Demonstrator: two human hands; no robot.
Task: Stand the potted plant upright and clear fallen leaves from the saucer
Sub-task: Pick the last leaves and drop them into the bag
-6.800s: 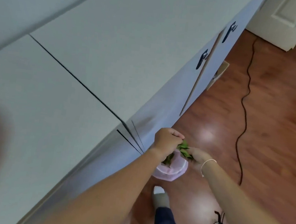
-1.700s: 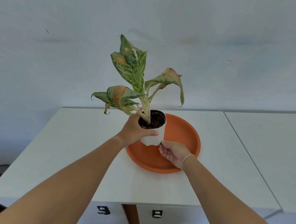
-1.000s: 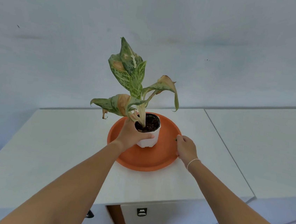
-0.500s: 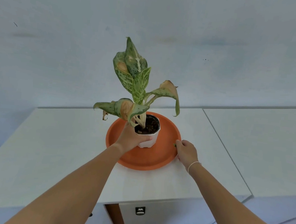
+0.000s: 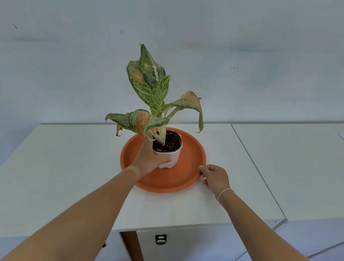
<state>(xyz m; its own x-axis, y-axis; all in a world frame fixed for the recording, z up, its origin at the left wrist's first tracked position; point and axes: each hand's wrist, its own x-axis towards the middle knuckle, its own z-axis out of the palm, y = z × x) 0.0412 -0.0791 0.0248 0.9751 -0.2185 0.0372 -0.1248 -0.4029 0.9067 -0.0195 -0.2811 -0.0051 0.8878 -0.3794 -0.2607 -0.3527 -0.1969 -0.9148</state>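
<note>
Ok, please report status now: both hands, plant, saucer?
Left hand grips white pot, plant upright in orange saucer. Right hand at saucer rim, pinching small green bit. Nothing blocking.

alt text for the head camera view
A left hand grips a white potted plant standing upright in an orange saucer on a white cabinet top; the right hand pinches the saucer's rim.

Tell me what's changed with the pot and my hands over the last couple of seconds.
The pot came down from above the saucer and now stands upright on it. The right hand let go of the pot's base and moved to the saucer's right rim, where it pinches a small green bit. The left hand kept its grip on the pot throughout. The saucer stayed on the cabinet top.
</note>
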